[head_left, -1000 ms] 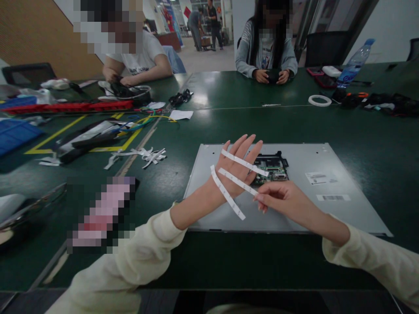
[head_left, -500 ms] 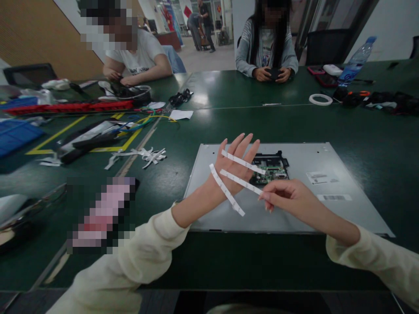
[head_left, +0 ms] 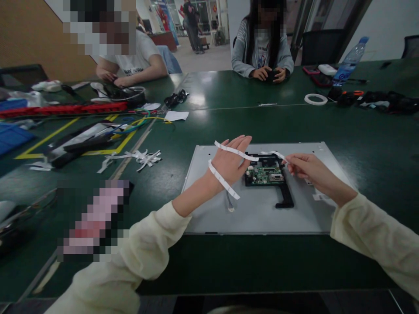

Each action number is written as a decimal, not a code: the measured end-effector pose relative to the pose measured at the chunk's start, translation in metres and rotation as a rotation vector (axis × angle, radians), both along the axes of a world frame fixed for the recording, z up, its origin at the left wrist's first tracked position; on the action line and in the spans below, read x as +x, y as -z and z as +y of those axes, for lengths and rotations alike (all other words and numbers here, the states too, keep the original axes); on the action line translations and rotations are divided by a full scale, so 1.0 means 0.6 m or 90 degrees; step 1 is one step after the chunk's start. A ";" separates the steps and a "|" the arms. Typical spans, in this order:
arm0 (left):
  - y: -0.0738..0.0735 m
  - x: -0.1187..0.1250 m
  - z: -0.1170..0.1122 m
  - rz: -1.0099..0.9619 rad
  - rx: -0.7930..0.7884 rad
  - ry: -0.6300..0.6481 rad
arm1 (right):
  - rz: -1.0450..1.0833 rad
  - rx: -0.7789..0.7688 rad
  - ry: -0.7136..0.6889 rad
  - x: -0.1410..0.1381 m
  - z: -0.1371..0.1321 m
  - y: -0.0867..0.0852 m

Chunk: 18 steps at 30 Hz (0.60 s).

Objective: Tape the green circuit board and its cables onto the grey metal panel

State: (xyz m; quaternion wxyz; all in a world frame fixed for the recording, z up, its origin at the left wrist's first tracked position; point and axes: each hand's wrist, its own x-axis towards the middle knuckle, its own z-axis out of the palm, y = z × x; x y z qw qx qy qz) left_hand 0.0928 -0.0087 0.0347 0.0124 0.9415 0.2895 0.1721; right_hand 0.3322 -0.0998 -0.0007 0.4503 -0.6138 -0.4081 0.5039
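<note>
In mid-frame, the left hand (head_left: pixel 229 165) is out flat, with two thin white strips (head_left: pixel 224 181) across its back. Right of center, the right hand (head_left: pixel 304 168) pinches a third strip (head_left: pixel 277 154) near the green circuit board (head_left: pixel 262 175).

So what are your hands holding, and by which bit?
The right hand pinches a white strip by one end; the left hand grips nothing, two more strips lying across it.

Single head-worn view, forward and down over the near hands (head_left: pixel 229 168) and green table (head_left: pixel 235 122).
</note>
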 end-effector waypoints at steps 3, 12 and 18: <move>0.010 0.027 0.012 0.010 -0.018 0.037 | 0.014 -0.005 -0.009 0.001 0.003 0.007; 0.059 0.068 0.023 -0.009 -0.077 0.089 | -0.039 -0.044 -0.002 -0.005 0.009 0.009; 0.085 0.068 0.040 -0.015 -0.142 0.129 | -0.050 -0.053 0.001 -0.008 0.008 0.008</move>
